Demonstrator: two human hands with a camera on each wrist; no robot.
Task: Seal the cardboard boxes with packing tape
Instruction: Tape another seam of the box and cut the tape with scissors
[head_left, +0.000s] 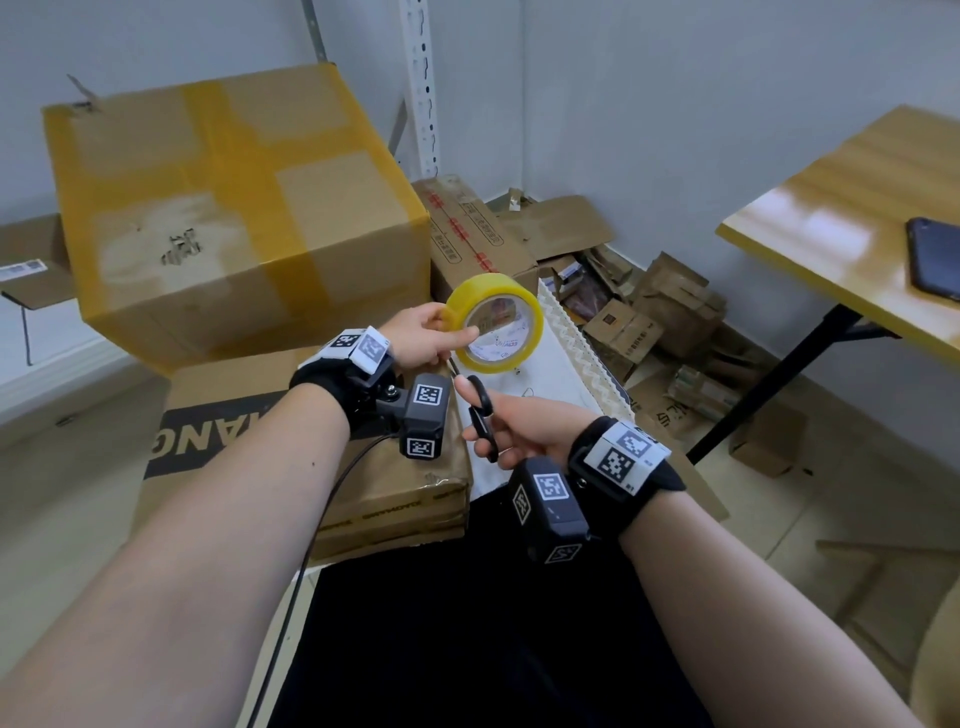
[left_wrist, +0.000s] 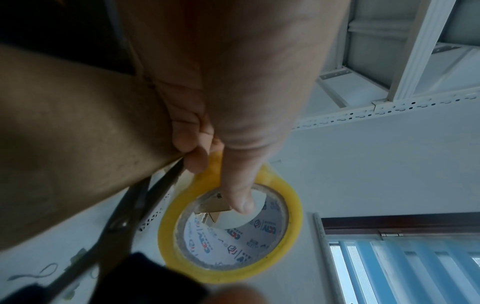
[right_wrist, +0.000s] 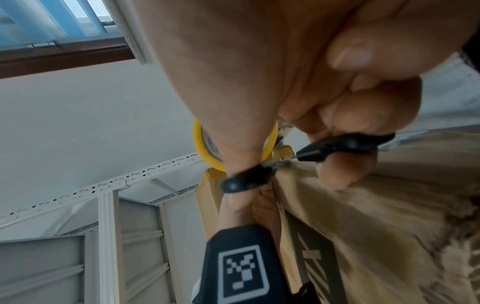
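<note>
Nearest, at 6 o'clock, the right hand (head_left: 524, 426) grips black scissors (head_left: 480, 410), blades parted toward 11 o'clock; just beyond, the left hand (head_left: 421, 338) pinches the yellow tape roll (head_left: 496, 325); farther, at 10 o'clock, sits a taped cardboard box (head_left: 218, 208)

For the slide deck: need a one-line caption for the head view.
Left hand holds a yellow tape roll while right hand works black-handled scissors beside a taped cardboard box.
</note>
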